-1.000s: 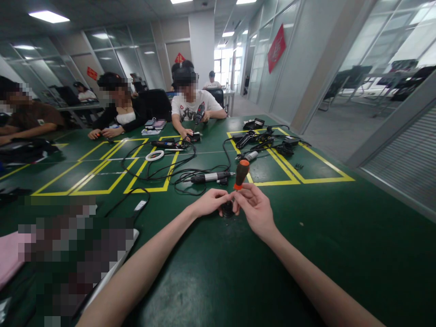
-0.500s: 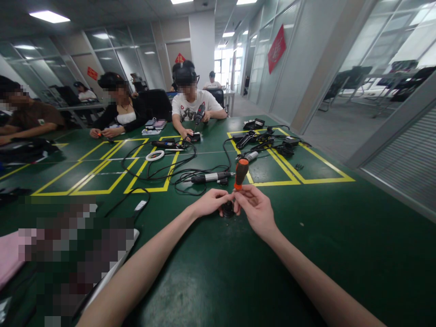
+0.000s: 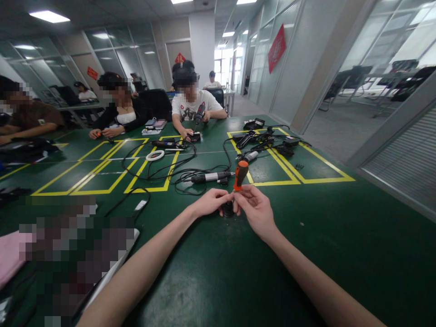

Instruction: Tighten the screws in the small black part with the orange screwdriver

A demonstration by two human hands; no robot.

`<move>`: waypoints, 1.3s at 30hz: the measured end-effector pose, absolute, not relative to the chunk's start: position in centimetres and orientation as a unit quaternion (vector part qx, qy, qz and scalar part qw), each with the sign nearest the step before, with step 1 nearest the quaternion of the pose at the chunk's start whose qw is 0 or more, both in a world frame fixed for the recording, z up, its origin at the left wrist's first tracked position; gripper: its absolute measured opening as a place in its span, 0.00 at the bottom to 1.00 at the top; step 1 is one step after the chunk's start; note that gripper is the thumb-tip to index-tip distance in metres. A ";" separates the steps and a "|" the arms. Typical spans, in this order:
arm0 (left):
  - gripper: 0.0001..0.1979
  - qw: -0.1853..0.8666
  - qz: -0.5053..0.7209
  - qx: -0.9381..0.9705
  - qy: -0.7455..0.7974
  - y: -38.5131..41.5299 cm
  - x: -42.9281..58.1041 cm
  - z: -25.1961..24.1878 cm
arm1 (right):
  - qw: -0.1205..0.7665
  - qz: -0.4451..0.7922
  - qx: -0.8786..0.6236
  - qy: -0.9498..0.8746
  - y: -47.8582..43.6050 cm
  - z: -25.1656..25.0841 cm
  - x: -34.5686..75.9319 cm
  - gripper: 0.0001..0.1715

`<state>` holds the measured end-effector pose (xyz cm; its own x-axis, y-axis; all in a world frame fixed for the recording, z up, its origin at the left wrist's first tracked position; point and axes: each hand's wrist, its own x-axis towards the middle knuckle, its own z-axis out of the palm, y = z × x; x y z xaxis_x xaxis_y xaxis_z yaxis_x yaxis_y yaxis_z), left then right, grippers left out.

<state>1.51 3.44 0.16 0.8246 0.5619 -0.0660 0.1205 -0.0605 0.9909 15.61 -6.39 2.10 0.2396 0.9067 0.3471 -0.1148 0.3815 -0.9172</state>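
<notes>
On the table (image 3: pixel 218 272), in the head view, a black part (image 3: pixel 228 210) sits between the left hand (image 3: pixel 211 202), curled round it seemingly to steady it, and the right hand (image 3: pixel 256 208), pinching the screwdriver (image 3: pixel 241 175) low, apparently to keep it near upright. Cables (image 3: pixel 181 175) and a power tool (image 3: pixel 211 177) edge the far side; nearer, there is room.

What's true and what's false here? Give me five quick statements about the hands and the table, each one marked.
1. The screwdriver has its handle up. True.
2. The left hand is far from the right hand. False: both hands are close together at the small black part.
3. The white ring lies right of the screwdriver. False: the white ring lies left.
4. A co-worker's hand holds a drill-like tool. True.
5. The tape lines are red. False: they're yellow.
</notes>
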 end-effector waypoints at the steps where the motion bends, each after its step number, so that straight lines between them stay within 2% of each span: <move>1: 0.35 0.641 0.171 0.707 0.244 3.4 1.5 0.2 | 0.676 0.376 -0.409 -0.483 -6.4 2.1 15.6 0.21; 7: 0.33 0.637 0.172 0.712 0.239 3.4 1.4 0.1 | 0.667 0.368 -0.423 -0.491 -6.3 2.0 15.8 0.20; 19: 0.35 0.642 0.172 0.705 0.248 3.3 1.5 0.2 | 0.679 0.354 -0.423 -0.484 -6.4 1.9 15.7 0.18; 25: 0.35 0.639 0.181 0.705 0.249 3.5 1.5 0.0 | 0.674 0.354 -0.442 -0.474 -6.4 1.8 15.7 0.22; 31: 0.33 0.635 0.177 0.710 0.248 3.6 1.5 -0.1 | 0.672 0.353 -0.442 -0.477 -6.4 1.9 15.6 0.19; 39: 0.35 0.635 0.176 0.709 0.250 3.4 1.5 0.0 | 0.676 0.365 -0.435 -0.470 -6.4 1.9 15.7 0.21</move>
<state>1.47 3.44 0.01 0.8130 0.5782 -0.0682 0.1312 -0.0679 0.9890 15.74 -6.40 1.90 0.2916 0.9023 0.3176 -0.0858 0.3554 -0.9308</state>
